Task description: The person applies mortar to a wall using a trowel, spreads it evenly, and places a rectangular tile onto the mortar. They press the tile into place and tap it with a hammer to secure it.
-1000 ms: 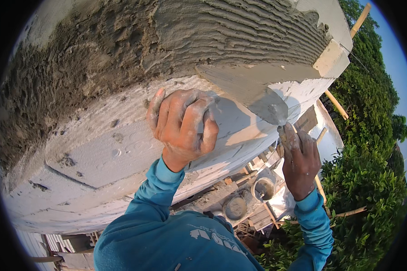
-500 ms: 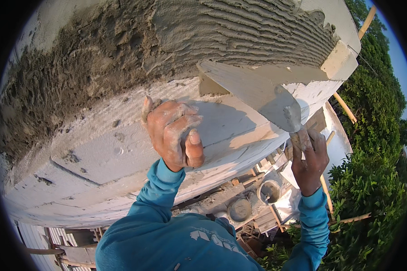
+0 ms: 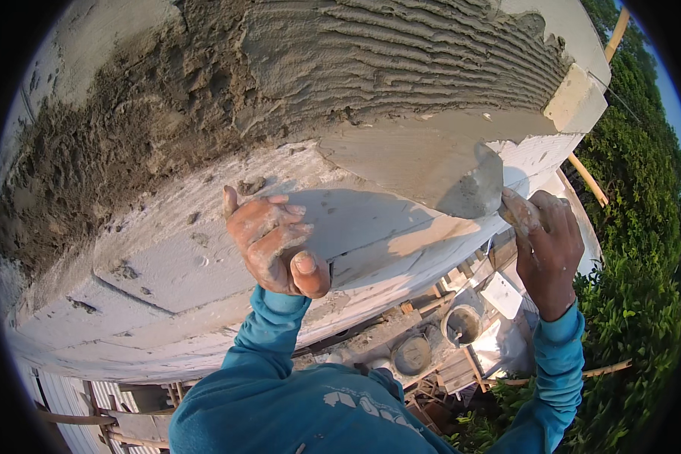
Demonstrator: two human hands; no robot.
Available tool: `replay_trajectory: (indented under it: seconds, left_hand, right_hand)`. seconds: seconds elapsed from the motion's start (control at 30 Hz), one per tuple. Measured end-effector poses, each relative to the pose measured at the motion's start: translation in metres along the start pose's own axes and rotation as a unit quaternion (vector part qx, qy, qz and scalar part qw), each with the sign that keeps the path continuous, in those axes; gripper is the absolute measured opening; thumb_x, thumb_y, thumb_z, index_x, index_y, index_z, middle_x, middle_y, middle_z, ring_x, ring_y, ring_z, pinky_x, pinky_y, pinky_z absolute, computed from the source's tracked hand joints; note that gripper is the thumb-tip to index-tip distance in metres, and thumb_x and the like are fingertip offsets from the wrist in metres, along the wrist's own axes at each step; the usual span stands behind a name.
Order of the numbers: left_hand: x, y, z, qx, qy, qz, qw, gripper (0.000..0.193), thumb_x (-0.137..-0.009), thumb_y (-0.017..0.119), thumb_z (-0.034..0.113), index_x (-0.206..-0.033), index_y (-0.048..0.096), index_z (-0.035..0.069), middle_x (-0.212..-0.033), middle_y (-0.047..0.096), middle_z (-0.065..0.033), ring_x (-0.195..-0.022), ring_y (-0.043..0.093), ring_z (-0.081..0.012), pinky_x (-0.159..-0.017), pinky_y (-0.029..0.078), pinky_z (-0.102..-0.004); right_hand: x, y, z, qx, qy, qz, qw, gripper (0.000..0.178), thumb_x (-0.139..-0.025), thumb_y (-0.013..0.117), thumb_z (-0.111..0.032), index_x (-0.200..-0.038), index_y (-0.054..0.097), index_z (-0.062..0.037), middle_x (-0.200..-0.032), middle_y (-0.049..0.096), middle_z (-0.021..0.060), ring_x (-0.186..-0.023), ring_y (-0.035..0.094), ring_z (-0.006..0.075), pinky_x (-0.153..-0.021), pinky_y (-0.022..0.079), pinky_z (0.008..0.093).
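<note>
In the head view, two round buckets stand far below the wall (image 3: 197, 284). The nearer bucket (image 3: 412, 356) shows a flat grey-brown filling; the farther bucket (image 3: 461, 325) has something grey and a darker patch inside, too small to make out. The person's blue shirt (image 3: 303, 408) cuts off part of the clutter around them.

The trowel (image 3: 424, 163) lies along the lower edge of the ridged grey mortar (image 3: 424, 57); blade and smoothed mortar are so alike that their border is hard to tell. Its handle is mostly hidden in the right hand (image 3: 551, 250), whose fingers are closed around it, the blade reaching leftward from them. The left hand (image 3: 276, 246), well apart from the handle, is loosely curled and empty, in front of the white blocks; whether it touches them I cannot tell.
</note>
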State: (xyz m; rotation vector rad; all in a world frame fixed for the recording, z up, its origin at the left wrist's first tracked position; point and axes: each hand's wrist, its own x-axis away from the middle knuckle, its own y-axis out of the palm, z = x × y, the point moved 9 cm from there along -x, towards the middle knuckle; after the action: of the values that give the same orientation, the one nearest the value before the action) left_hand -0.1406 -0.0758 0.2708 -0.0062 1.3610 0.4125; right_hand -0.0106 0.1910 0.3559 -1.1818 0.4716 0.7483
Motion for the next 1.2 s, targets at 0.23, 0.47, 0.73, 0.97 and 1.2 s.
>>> replay_trajectory:
  seconds: [0.23,0.47,0.73,0.97,1.2]
  left_hand:
    - [-0.004,0.012,0.013,-0.008,0.040,0.040,0.998,0.046,-0.101,0.049,0.052,-0.075,0.059,0.014,-0.086,0.062,-0.0048,-0.095,0.061,-0.0243,-0.124,0.018,-0.0581]
    - [-0.002,0.013,0.010,0.012,0.076,0.030,0.997,0.037,-0.102,0.050,0.044,-0.086,0.057,0.012,-0.090,0.058,-0.0068,-0.095,0.060,-0.0234,-0.124,0.016,-0.0604]
    - [0.001,0.011,0.012,-0.008,0.110,0.006,0.994,0.025,-0.099,0.045,0.022,-0.088,0.057,0.004,-0.092,0.058,-0.0136,-0.094,0.060,-0.0277,-0.119,0.025,-0.0654]
    - [0.000,0.016,0.012,-0.007,0.060,0.032,0.998,0.039,-0.102,0.050,0.040,-0.078,0.058,0.010,-0.087,0.057,-0.0077,-0.091,0.060,-0.0254,-0.123,0.017,-0.0634]
    - [-0.001,0.009,0.008,-0.049,0.112,0.021,0.992,0.026,-0.096,0.045,0.022,-0.085,0.059,0.004,-0.090,0.061,-0.0124,-0.093,0.061,-0.0261,-0.118,0.028,-0.0643]
  right_hand:
    - [0.023,-0.002,0.082,0.071,0.028,0.044,0.996,0.043,-0.078,0.073,-0.003,-0.119,0.070,-0.0153,-0.101,0.061,0.0071,-0.088,0.061,0.0280,-0.072,0.049,0.0407]
    - [0.078,0.021,0.148,0.081,0.141,0.015,0.987,0.037,-0.076,0.078,-0.004,-0.111,0.066,-0.0033,-0.119,0.064,0.0138,-0.104,0.065,0.0363,-0.085,0.053,0.0429]
    - [0.128,-0.013,0.138,0.071,0.191,0.043,0.978,0.034,-0.079,0.078,-0.005,-0.111,0.066,-0.0010,-0.116,0.063,0.0186,-0.095,0.066,0.0390,-0.079,0.054,0.0412]
    - [0.129,0.048,0.117,0.032,0.323,0.138,0.936,0.034,-0.079,0.078,-0.004,-0.111,0.066,0.0006,-0.105,0.060,0.0166,-0.094,0.062,0.0361,-0.078,0.051,0.0428]
    - [0.143,0.113,0.038,-0.045,0.344,0.158,0.925,0.041,-0.077,0.072,0.004,-0.117,0.067,-0.0001,-0.108,0.059,0.0206,-0.099,0.060,0.0403,-0.083,0.050,0.0461]
